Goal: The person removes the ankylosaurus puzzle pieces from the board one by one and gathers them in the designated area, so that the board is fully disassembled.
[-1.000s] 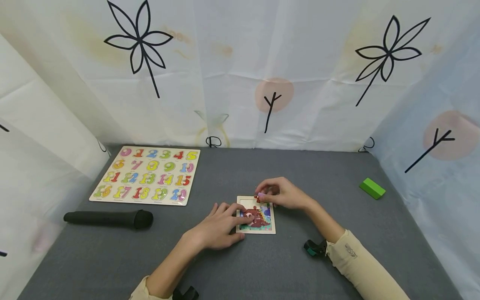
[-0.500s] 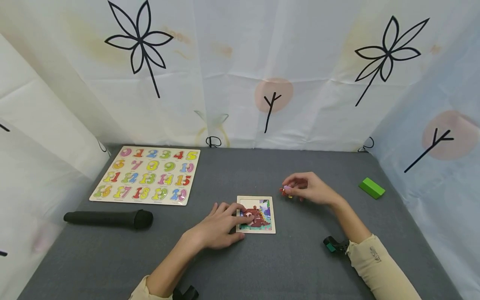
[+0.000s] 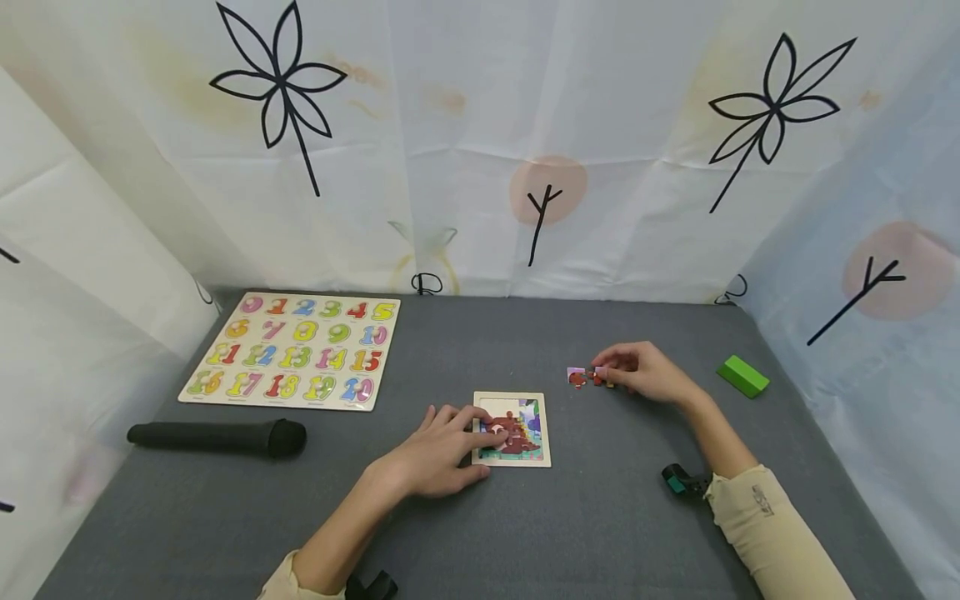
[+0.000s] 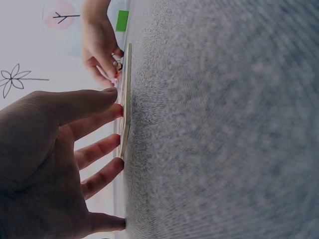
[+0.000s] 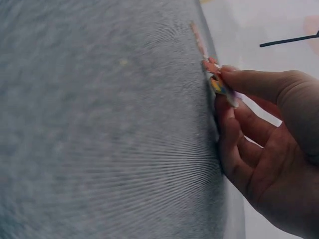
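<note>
A small square jigsaw board point(image 3: 497, 404) with a pale wooden frame lies mid-table. Brown, blue and green pieces fill its lower and right parts; bare wood shows at the upper left. My left hand point(image 3: 442, 454) rests on its left side, fingers extended, thumb at the near edge. Right of the board, one brown-and-purple jigsaw piece point(image 3: 576, 378) lies on the table. Beside it, my right hand point(image 3: 647, 372) pinches another jigsaw piece point(image 5: 218, 84) between thumb and fingers, low at the table surface. Fingers partly hide that piece.
A number puzzle board point(image 3: 292, 350) lies at the back left, with a black microphone point(image 3: 210, 438) in front of it. Toward the right edge sits a green block point(image 3: 743, 376). Patterned white curtains point(image 3: 465, 167) enclose the grey table at the back and sides.
My right hand has moved from the jigsaw board's upper right corner out to the right. One piece now lies loose there, and the hand has shifted slightly past it. The left hand stays put.
</note>
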A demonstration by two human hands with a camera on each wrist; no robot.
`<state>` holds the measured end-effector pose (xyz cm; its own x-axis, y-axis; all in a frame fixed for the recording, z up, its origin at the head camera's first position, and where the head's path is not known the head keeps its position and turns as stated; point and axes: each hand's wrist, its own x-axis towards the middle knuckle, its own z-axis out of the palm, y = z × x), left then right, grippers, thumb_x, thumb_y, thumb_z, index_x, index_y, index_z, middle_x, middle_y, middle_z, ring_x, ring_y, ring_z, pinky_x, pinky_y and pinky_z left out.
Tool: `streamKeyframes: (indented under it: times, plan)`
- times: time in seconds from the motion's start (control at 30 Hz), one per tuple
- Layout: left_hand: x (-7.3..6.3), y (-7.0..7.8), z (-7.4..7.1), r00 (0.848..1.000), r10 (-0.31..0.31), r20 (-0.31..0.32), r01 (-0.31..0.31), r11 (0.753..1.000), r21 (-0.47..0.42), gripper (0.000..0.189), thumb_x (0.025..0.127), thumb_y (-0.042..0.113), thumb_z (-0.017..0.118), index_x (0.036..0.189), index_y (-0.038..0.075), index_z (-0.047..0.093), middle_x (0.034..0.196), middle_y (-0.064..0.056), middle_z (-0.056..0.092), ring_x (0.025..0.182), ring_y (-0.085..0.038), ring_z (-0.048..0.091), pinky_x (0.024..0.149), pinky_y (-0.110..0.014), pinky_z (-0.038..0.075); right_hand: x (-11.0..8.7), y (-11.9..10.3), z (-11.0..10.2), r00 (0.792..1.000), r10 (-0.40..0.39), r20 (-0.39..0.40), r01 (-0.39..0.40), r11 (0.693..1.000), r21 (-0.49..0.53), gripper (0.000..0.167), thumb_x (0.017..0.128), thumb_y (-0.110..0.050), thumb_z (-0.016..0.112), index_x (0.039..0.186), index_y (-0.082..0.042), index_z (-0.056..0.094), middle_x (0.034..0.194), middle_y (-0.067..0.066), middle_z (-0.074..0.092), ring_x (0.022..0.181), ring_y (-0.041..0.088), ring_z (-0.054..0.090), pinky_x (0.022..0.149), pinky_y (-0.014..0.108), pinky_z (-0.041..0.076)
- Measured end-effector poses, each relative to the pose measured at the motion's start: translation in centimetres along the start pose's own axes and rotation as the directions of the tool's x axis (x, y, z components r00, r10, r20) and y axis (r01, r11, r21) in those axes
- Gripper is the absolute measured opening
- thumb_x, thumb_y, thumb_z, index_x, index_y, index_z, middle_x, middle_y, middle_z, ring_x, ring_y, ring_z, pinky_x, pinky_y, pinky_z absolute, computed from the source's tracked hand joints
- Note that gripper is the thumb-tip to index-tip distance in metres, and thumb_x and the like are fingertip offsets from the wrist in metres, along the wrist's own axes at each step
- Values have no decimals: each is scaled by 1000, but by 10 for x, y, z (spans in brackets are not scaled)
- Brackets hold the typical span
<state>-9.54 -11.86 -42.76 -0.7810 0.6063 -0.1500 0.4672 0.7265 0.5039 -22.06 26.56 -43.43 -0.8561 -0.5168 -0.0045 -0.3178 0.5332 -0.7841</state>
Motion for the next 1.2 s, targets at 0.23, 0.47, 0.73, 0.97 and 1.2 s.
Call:
streamKeyframes:
  times: [0.23,0.47,0.73,0.97,1.2]
  plan:
    - [1,0,0,1000,-1,-3,1,1000,2,50,105,28,72,154,28,64,158,-6,52,144,-36,45,125,-81,22,2,5,3,1000,4,0,-4,999,-43,18,104,-8,72,119,-1,78,93,14,77,67,7,57,57,25,49]
    - [0,0,1,1000,-3,-5,3,1000,7,49,104,29,72,153,28,65,157,-5,52,142,-36,47,125,-81,23,3,7,9,999,-7,-37,0,985,-174,16,101,-9,76,115,-5,81,94,7,77,75,5,61,67,24,46]
    - [1,-1,2,1000,-4,-8,4,1000,6,49,104,29,72,153,28,65,157,-5,52,141,-35,47,125,-79,24,3,4,13,997,-5,-73,-10,980,-201,16,100,-8,76,115,-6,80,97,7,76,75,5,60,66,25,46]
    - [0,-2,3,1000,-13,-4,13,1000,2,49,104,29,72,153,29,64,157,-4,52,142,-34,46,125,-80,22,1,-5,18,993,-30,-116,11,986,-166,14,100,-12,77,113,-6,80,92,5,73,72,4,59,64,24,44]
    - [1,-2,3,1000,-8,-10,8,1000,1,49,104,28,72,153,29,64,157,-4,52,142,-34,46,125,-79,23,0,-17,32,992,-79,-100,70,993,-97,13,102,-10,75,113,-5,80,95,7,77,78,6,64,68,24,51]
